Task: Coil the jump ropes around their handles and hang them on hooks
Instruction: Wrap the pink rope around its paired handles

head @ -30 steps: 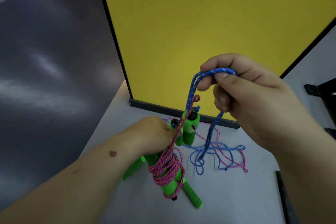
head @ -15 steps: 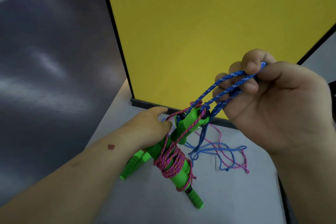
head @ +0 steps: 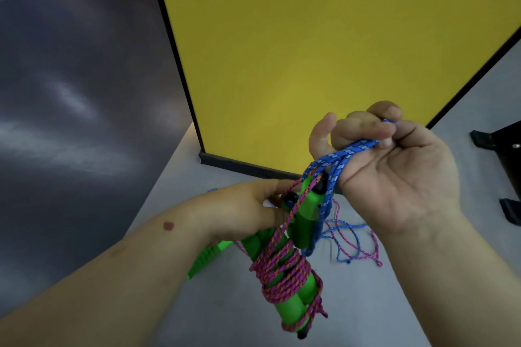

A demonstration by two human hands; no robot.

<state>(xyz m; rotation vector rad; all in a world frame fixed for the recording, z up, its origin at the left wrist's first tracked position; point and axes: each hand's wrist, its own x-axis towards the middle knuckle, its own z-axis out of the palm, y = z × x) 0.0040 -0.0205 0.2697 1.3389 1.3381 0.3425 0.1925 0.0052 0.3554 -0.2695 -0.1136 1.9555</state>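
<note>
The green handles [head: 303, 222] of the jump ropes stand as a bundle in the air, tilted, their black-capped upper ends just beside the fingers of the left hand [head: 248, 211]. This hand grips the bundle near its top; its fingers are curled round the handles, though most of them are hidden behind the hand. Below these fingers the pink rope [head: 284, 270] is wound in many turns around the lower half of two handles, and one strand of it runs up along the handle to the top. One more green handle [head: 210, 258] sticks out under the left wrist, down toward the worktop [head: 225, 318].

The blue rope [head: 338, 156] comes out from the top of the handles and goes up as a few strands into the right hand [head: 394, 166]. The fingers [head: 363, 127] of this hand are curled over the strands and pinch them against the thumb, with the palm turned to the camera. From this hand other blue strands drop down beside the handles, on the side away from the left fingers.

Under the right hand, loose loops of blue and pink rope [head: 352, 242] lie tangled on the grey worktop. Behind both hands a yellow panel [head: 310, 51] with a black frame stands on the worktop. To the far side of the right fingers some black parts [head: 504, 146] are at the edge of the view.
</note>
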